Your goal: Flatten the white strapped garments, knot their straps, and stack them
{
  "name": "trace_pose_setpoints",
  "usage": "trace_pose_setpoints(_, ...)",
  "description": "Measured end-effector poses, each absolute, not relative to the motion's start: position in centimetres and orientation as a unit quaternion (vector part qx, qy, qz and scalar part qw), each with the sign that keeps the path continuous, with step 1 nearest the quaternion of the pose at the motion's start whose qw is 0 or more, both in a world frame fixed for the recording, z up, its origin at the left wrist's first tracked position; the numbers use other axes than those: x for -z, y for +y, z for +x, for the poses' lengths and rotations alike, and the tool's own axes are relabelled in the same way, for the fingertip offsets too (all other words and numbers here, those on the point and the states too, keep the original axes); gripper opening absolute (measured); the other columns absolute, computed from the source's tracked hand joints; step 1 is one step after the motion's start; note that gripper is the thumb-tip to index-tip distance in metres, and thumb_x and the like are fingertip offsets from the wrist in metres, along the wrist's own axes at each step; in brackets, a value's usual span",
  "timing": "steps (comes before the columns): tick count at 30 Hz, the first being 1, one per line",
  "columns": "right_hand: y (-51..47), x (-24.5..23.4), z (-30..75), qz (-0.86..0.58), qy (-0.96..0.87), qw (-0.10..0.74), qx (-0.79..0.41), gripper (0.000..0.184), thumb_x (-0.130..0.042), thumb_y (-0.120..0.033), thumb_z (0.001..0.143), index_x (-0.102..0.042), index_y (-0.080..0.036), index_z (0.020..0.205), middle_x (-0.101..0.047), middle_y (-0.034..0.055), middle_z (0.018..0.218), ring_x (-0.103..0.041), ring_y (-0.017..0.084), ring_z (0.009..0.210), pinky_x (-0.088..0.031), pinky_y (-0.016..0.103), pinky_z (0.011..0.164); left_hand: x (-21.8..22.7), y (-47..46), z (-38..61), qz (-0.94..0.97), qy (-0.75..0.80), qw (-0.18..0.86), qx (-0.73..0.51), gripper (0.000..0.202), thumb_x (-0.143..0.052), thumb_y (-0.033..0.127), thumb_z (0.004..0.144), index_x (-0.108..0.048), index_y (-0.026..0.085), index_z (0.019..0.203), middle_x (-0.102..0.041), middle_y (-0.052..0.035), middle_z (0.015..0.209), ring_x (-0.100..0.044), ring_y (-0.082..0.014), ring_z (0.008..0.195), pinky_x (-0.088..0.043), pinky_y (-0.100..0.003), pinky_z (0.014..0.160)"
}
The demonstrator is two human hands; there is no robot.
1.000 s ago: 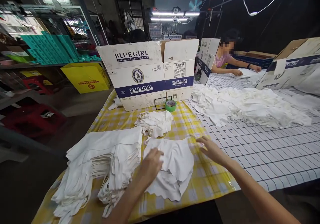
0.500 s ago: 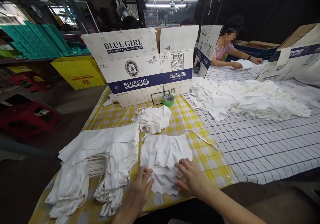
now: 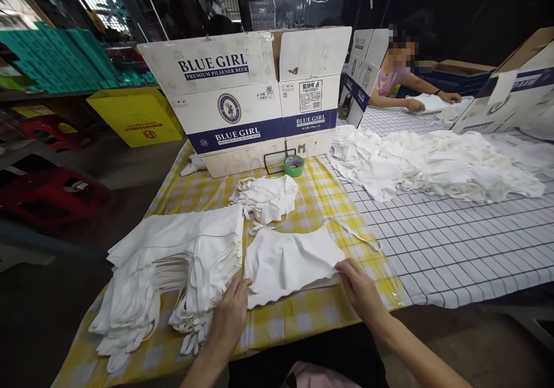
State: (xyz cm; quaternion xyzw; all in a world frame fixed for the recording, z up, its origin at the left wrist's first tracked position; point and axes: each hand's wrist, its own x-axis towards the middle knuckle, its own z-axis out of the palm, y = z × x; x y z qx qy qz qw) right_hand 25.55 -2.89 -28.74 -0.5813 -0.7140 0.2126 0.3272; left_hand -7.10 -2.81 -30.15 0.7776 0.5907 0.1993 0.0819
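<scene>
A white cloth top (image 3: pixel 289 261) with thin straps lies flat on the yellow checked tablecloth (image 3: pixel 311 200) in front of me. My left hand (image 3: pixel 231 313) pinches its lower left corner, beside a tall stack of folded white pieces (image 3: pixel 173 261). My right hand (image 3: pixel 361 290) pinches its lower right edge, where the hem looks folded under. A smaller heap of white pieces (image 3: pixel 266 198) sits just behind the top.
An open Blue Girl carton (image 3: pixel 251 99) stands at the back with a green tape roll (image 3: pixel 294 165) before it. A long pile of white cloth (image 3: pixel 433 165) covers the grid-patterned table (image 3: pixel 454 243) to the right. Another person (image 3: pixel 400 82) works at the far end.
My hands moved from the top's middle and hem out to its lower corners. The scalloped lower part that hung toward me is now folded under, leaving the piece shorter.
</scene>
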Motion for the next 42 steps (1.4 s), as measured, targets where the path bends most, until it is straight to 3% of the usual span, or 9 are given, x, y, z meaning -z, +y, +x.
trace_pose_setpoints(7,-4.8,29.2,28.6,-0.607,-0.734,0.227,-0.203,0.023,-0.034,-0.017,0.088,-0.056,-0.023,0.092,-0.055,0.0066,0.089,-0.055,0.021,0.083,-0.047,0.034,0.071,29.9,-4.6,-7.7,0.756,0.611,0.059,-0.229,0.030,-0.033,0.019,0.086,-0.054,0.020,0.107,-0.063,-0.0057,0.099,-0.062,-0.0186,0.084,-0.049,-0.030,0.073)
trace_pose_setpoints(13,-5.7,28.8,28.6,-0.552,-0.790,0.206,-0.172,0.033,-0.048,-0.015,0.080,-0.051,-0.026,0.111,-0.051,0.0095,0.111,-0.049,0.026,0.100,-0.047,0.040,0.077,30.3,-6.0,-7.3,0.767,0.619,0.074,-0.151,0.031,-0.050,0.034,0.081,-0.056,0.024,0.109,-0.057,-0.0052,0.096,-0.058,-0.0214,0.084,-0.047,-0.035,0.074)
trace_pose_setpoints(17,-5.6,28.8,28.8,-0.533,-0.808,0.188,-0.168,0.027,-0.042,-0.006,0.079,-0.056,-0.024,0.093,-0.055,0.0073,0.097,-0.052,0.023,0.089,-0.047,0.038,0.072,29.9,-6.1,-7.1,0.779,0.603,0.115,-0.125,0.014,-0.045,0.026,0.082,-0.058,0.021,0.086,-0.055,-0.0039,0.085,-0.056,-0.0204,0.082,-0.045,-0.034,0.074)
trace_pose_setpoints(20,-5.6,28.4,29.4,-0.528,-0.802,0.208,-0.186,0.030,-0.036,-0.003,0.080,-0.056,-0.023,0.090,-0.055,0.0069,0.094,-0.052,0.021,0.087,-0.047,0.036,0.071,29.8,-5.9,-7.4,0.776,0.606,0.132,-0.116,0.017,-0.038,0.016,0.081,-0.054,0.020,0.079,-0.055,-0.0033,0.081,-0.056,-0.0191,0.078,-0.045,-0.032,0.072)
trace_pose_setpoints(25,-5.5,27.8,30.5,-0.525,-0.790,0.246,-0.198,0.025,-0.036,-0.008,0.085,-0.055,-0.022,0.093,-0.055,0.0080,0.094,-0.051,0.022,0.089,-0.045,0.037,0.074,29.2,-5.3,-8.3,0.751,0.622,0.119,-0.188,0.020,-0.035,0.014,0.081,-0.052,0.021,0.090,-0.060,-0.0028,0.087,-0.060,-0.0176,0.080,-0.046,-0.029,0.072)
trace_pose_setpoints(29,-5.6,28.2,30.9,-0.522,-0.804,0.209,-0.194,0.023,-0.036,-0.013,0.088,-0.057,-0.022,0.089,-0.054,0.0072,0.087,-0.050,0.021,0.082,-0.044,0.035,0.068,29.2,-5.2,-8.6,0.734,0.644,0.118,-0.180,0.028,-0.038,0.016,0.079,-0.050,0.020,0.104,-0.061,-0.0017,0.080,-0.060,-0.0177,0.071,-0.046,-0.029,0.067)
trace_pose_setpoints(33,-6.3,28.4,31.1,-0.521,-0.815,0.168,-0.191,0.023,-0.036,-0.014,0.089,-0.058,-0.022,0.086,-0.055,0.0062,0.085,-0.050,0.020,0.081,-0.043,0.033,0.067,29.8,-6.2,-8.7,0.731,0.642,0.166,-0.162,0.019,-0.040,0.018,0.079,-0.055,0.021,0.089,-0.060,-0.0015,0.077,-0.059,-0.0177,0.070,-0.045,-0.029,0.066)
trace_pose_setpoints(37,-6.7,28.1,30.7,-0.538,-0.803,0.152,-0.207,0.019,-0.042,-0.026,0.089,-0.056,-0.022,0.078,-0.054,0.0045,0.085,-0.051,0.019,0.082,-0.044,0.032,0.069,29.3,-6.9,-8.6,0.687,0.641,0.270,-0.209,0.019,-0.043,0.032,0.083,-0.059,0.021,0.081,-0.061,-0.0030,0.084,-0.058,-0.0185,0.078,-0.044,-0.028,0.070)
trace_pose_setpoints(42,-6.8,28.6,29.0,-0.539,-0.806,0.162,-0.184,0.021,-0.054,-0.035,0.083,-0.053,-0.023,0.100,-0.052,0.0070,0.100,-0.050,0.023,0.091,-0.045,0.035,0.075,27.7,-5.9,-7.9,0.592,0.629,0.414,-0.286,0.027,-0.047,0.043,0.081,-0.058,0.018,0.080,-0.058,-0.0023,0.077,-0.055,-0.0173,0.074,-0.045,-0.026,0.069)
